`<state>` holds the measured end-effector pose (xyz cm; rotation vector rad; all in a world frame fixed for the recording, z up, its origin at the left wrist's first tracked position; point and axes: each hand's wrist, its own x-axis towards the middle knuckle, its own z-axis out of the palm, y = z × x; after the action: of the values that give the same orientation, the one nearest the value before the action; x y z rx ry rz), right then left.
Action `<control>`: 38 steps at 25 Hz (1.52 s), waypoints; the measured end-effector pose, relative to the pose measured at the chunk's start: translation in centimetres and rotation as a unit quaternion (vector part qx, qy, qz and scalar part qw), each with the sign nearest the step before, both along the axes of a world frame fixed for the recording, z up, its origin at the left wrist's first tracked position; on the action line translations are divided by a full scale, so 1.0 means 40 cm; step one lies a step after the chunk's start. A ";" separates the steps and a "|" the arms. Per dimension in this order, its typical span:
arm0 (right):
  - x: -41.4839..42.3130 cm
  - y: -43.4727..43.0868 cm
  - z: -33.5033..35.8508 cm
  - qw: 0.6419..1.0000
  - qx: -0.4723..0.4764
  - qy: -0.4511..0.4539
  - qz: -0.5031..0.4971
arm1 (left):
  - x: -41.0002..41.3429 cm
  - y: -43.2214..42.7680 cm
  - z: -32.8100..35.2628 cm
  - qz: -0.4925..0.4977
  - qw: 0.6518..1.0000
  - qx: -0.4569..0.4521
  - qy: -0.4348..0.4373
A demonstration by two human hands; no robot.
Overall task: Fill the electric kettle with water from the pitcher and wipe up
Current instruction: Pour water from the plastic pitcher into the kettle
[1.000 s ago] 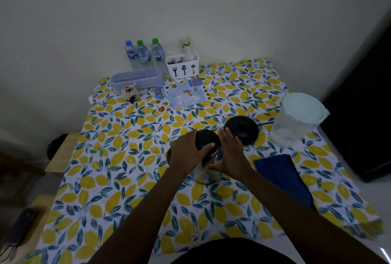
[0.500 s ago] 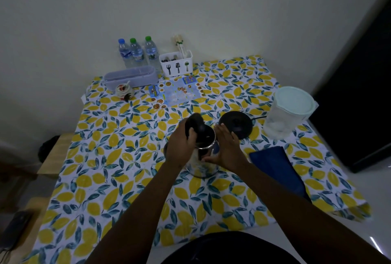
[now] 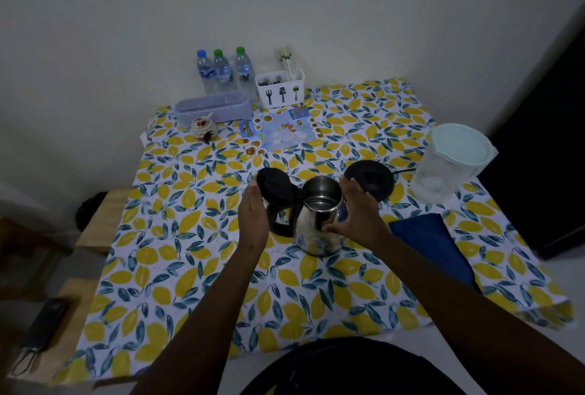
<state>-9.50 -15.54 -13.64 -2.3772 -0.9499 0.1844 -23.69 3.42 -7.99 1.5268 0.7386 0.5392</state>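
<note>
Home dining spot — lemon-print tablecloth (image 3: 196,223), cutlery caddy (image 3: 280,89), water bottles (image 3: 223,70) w/ plain wall behind.

I can read no words or numbers anywhere. The white plastic cutlery caddy (image 3: 280,89) at the back carries dark fork, spatula and spoon pictograms. The blue printed leaflet (image 3: 278,132) and three clear water bottles' labels (image 3: 223,72) are too blurred to read.

Bottles: three (image 3: 205,73) (image 3: 222,71) (image 3: 244,67). One each: kettle (image 3: 319,223), base (image 3: 370,177), pitcher (image 3: 449,166), cloth (image 3: 433,245), caddy (image 3: 280,89), box (image 3: 212,106), jar (image 3: 202,126). Hands: two (image 3: 253,209) (image 3: 357,214).
</note>
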 end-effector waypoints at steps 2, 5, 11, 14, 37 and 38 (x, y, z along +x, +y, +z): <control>-0.003 -0.013 0.003 1.000 0.012 -0.001 -0.006 | 0.005 0.004 0.014 0.019 0.991 0.124 0.039; -0.008 -0.066 0.005 0.998 0.065 0.003 -0.023 | 0.019 0.002 0.052 0.010 0.930 0.360 0.068; 0.088 -0.204 0.054 0.980 0.137 -0.064 -0.130 | 0.160 -0.108 0.098 -0.182 0.853 0.483 0.081; 0.177 -0.305 0.087 0.965 0.157 -0.069 -0.197 | 0.288 -0.201 0.091 -0.271 0.824 0.490 0.084; 0.784 -0.581 -0.023 0.926 0.133 0.267 -0.232 | 0.904 -0.688 -0.044 -0.403 0.639 0.603 0.255; 0.788 -0.579 -0.030 0.912 0.164 0.288 -0.242 | 0.906 -0.687 -0.045 -0.402 0.637 0.609 0.250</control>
<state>22.00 -38.69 -14.82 -1.9867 -0.0919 0.4595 12.56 -24.06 -9.78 3.1111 -0.1497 -0.2297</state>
